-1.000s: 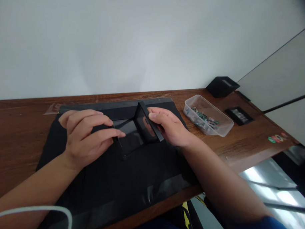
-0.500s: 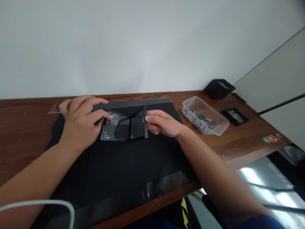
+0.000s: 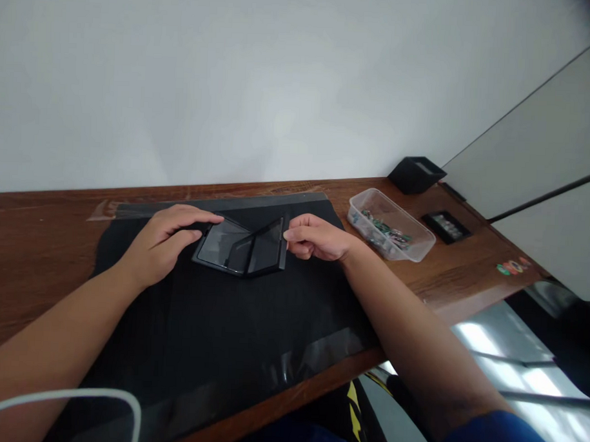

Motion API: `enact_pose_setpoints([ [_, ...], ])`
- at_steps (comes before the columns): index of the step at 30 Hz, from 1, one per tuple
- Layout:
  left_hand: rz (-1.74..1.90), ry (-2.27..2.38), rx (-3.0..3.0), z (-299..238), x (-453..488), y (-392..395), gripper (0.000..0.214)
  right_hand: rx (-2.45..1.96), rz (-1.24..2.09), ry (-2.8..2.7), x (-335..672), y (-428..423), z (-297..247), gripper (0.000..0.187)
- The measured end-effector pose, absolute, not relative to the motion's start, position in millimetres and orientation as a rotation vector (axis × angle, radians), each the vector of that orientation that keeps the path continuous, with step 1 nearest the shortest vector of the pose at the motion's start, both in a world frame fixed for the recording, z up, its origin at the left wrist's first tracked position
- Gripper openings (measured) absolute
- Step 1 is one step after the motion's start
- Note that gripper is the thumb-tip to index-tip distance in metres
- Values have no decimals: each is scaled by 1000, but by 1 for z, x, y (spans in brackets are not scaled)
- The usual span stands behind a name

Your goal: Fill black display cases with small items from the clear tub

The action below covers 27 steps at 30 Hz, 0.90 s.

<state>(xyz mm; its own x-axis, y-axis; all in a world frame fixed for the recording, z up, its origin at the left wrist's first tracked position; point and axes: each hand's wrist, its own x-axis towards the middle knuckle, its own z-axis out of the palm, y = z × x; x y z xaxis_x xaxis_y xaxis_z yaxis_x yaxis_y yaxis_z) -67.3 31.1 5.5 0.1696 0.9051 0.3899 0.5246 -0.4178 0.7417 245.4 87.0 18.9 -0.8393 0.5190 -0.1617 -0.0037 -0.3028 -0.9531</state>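
A black hinged display frame with clear, shiny panels lies partly open on the black mat. Its left half rests low, while the right half is tilted up from the hinge. My left hand is at the left end of the frame, thumb by the near-left edge and fingertips on the far-left corner. Between thumb and bent fingers, my right hand pinches the raised right edge.
A clear plastic tub of small colourful pieces stands right of the mat. Beyond it are a black open box, a small black case and round coloured pieces. A white cable crosses the lower left.
My left hand has shifted from the clear panel, fingers spread, to the frame's left edge and corner. The frame has turned slightly, and its right half leans further open in my right hand.
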Motion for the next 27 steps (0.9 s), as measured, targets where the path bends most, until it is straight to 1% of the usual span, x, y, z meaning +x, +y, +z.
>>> enact_pose_setpoints([
  [2,1147,1368,1936,8,-63,27,27,-618,2232,-1643,247,89,18,38],
  [4,1127,1396,1875,10,-59,24,31,-604,2275,-1679,249,90,19,38],
  [10,1149,1371,1555,7,-52,24,57,-617,2332,-1737,251,90,22,39],
  [12,1146,1357,1469,8,-50,24,61,-641,2314,-1729,250,89,23,38],
  [15,1171,1339,1429,11,-45,23,59,-705,2312,-1703,248,88,25,38],
  [18,1250,1328,1418,18,-39,19,54,-727,2355,-1704,249,87,28,43],
  [21,1343,1360,1398,25,-32,12,47,-768,2303,-1742,250,86,32,40],
  [22,1369,1370,1376,27,-31,10,46,-803,2257,-1764,250,85,33,44],
  [27,1474,1296,1243,27,-27,8,40,-863,2094,-1880,246,81,30,79],
])
